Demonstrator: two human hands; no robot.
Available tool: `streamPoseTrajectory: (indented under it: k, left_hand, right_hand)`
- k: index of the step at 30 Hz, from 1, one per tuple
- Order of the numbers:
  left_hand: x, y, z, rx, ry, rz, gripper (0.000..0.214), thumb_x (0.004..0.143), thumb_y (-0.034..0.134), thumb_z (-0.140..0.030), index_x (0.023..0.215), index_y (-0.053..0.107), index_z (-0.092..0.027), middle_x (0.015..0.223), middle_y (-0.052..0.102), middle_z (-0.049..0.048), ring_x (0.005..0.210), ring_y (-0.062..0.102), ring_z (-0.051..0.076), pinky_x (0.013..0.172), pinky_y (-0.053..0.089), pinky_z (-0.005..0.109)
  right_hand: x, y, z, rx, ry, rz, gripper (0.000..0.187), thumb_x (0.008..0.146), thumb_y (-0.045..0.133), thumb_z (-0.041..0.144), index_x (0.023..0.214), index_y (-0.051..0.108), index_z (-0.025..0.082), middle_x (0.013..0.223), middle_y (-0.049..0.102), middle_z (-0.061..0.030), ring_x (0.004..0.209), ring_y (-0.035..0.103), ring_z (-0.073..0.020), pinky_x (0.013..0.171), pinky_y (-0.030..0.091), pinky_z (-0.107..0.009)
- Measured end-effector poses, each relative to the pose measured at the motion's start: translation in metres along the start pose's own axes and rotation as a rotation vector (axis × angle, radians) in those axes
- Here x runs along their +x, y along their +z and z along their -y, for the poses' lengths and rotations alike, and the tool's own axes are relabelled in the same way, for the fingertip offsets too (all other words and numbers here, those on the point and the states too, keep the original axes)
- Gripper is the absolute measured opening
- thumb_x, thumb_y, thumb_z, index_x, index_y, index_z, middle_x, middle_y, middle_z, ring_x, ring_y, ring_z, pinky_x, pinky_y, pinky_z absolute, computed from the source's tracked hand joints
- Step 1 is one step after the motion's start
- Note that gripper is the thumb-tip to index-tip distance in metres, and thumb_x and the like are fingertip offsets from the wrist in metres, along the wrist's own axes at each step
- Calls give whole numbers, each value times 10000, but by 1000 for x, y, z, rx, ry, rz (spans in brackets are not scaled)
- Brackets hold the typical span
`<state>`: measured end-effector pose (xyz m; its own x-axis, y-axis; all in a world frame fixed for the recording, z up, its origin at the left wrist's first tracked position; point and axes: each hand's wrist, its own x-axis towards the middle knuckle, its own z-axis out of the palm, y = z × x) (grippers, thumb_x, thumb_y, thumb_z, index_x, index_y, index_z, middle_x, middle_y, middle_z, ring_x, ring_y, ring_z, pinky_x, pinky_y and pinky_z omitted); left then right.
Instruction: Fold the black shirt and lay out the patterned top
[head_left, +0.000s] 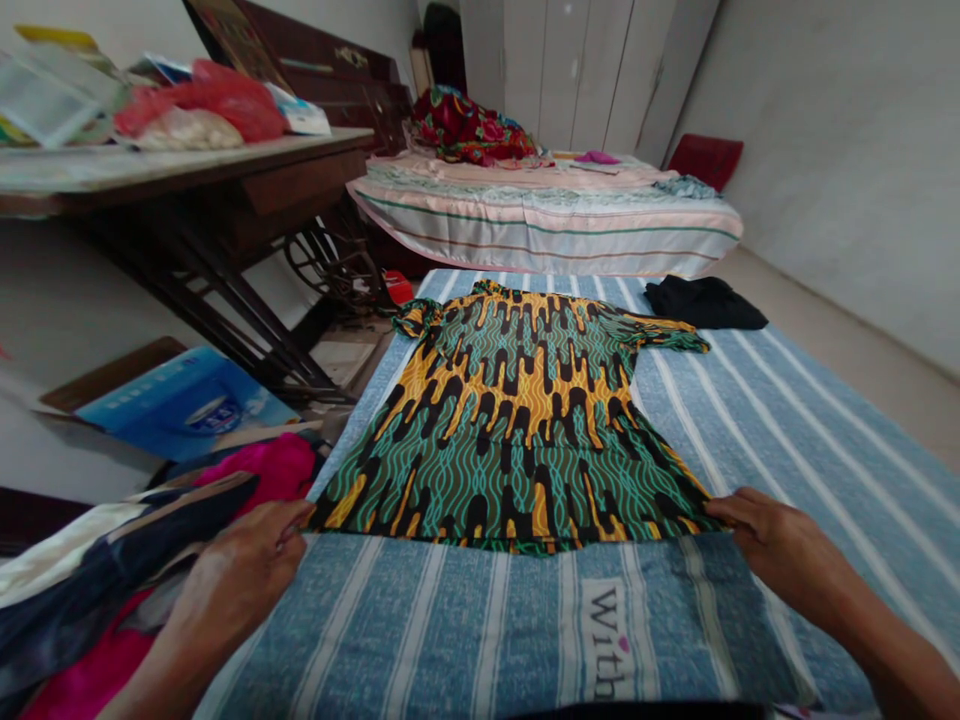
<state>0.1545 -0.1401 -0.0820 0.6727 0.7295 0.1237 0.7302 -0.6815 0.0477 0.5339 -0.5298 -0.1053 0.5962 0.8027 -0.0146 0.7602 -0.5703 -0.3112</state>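
Note:
A short-sleeved dress [517, 420] patterned in black, yellow and green is spread out on the blue striped bedsheet [450, 620]. Its collar points away from me and its hem lies nearest. My left hand [262, 550] pinches the hem's left corner, while the right corner is pinched in my right hand [772, 540]. Between the two hands the hem runs nearly straight. The sleeves lie out to either side at the far end.
Black folded cloth [705, 302] lies at the far right of the sheet. To the left stand a sewing table [240, 180] loaded with bags, a blue box [191, 400] and piled clothes [112, 560]. Another bed [555, 220] stands beyond.

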Motion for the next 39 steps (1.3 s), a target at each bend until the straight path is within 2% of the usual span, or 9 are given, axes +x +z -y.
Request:
streamPoseTrajectory:
  k: [2, 4, 7, 10, 12, 15, 23, 30, 39]
  left_hand:
    - [3, -7, -6, 47, 10, 87, 406, 809, 326, -286, 1031, 615, -106, 1036, 653, 125, 987, 608, 243, 898, 454, 362]
    - [5, -11, -22, 57, 43, 83, 409, 827, 336, -319, 1041, 614, -108, 1042, 640, 137, 996, 598, 266, 890, 459, 396]
    - [5, -7, -63, -103, 268, -9, 328, 848, 390, -341, 1034, 602, -174, 1050, 625, 95, 1018, 574, 236, 919, 445, 377]
    - [3, 2, -110, -267, 525, 64, 198, 843, 438, -216, 981, 581, -223, 1026, 610, 49, 980, 565, 181, 878, 456, 311]
    - [3, 6, -135, -297, 611, 105, 170, 821, 466, -157, 947, 560, -221, 995, 595, 41, 947, 553, 178, 839, 462, 307]
    - [7, 7, -159, -280, 661, 149, 111, 809, 511, -149, 901, 536, -207, 935, 573, 34, 902, 537, 185, 799, 463, 317]
    - [17, 17, -184, -172, 627, 146, 56, 823, 538, -196, 874, 520, -184, 879, 557, 51, 865, 519, 213, 733, 455, 336]
    - [24, 24, -185, -230, 569, 230, 112, 820, 539, -161, 927, 514, -179, 902, 587, 48, 888, 542, 198, 776, 457, 320]
    - [26, 20, -200, -93, 648, 144, 75, 866, 480, -223, 870, 542, -182, 910, 564, 49, 894, 517, 208, 759, 471, 325]
  right_hand:
    - [3, 0, 3, 26, 11, -26, 371, 789, 336, 159, 910, 680, 229, 812, 649, -36, 711, 630, -166, 654, 460, -277]
    - [6, -2, 7, 77, 31, -72, 355, 800, 340, 202, 897, 681, 224, 816, 658, -40, 721, 635, -175, 668, 467, -285]
    - [12, -8, 15, 174, 62, -125, 316, 815, 381, 295, 891, 678, 218, 832, 685, -45, 733, 642, -192, 674, 480, -289]
    - [20, -14, 21, 234, 83, -135, 306, 829, 414, 374, 839, 676, 216, 735, 683, -21, 654, 624, -180, 608, 471, -265]
    - [24, -16, 22, 252, 108, -140, 326, 838, 416, 410, 784, 669, 211, 636, 647, 2, 569, 589, -159, 545, 444, -247]
    - [29, -18, 22, 271, 161, -168, 347, 842, 421, 439, 771, 663, 200, 579, 613, 17, 528, 571, -146, 530, 426, -242]
    - [35, -21, 27, 288, 174, -196, 370, 837, 427, 458, 746, 673, 196, 543, 601, 17, 531, 575, -148, 521, 414, -239]
    - [38, -21, 24, 260, 170, -177, 381, 829, 423, 462, 738, 675, 191, 541, 575, 23, 515, 540, -138, 513, 390, -237]
    - [42, -21, 24, 290, 164, -195, 360, 817, 446, 457, 726, 677, 196, 557, 602, 13, 520, 559, -149, 519, 412, -244]
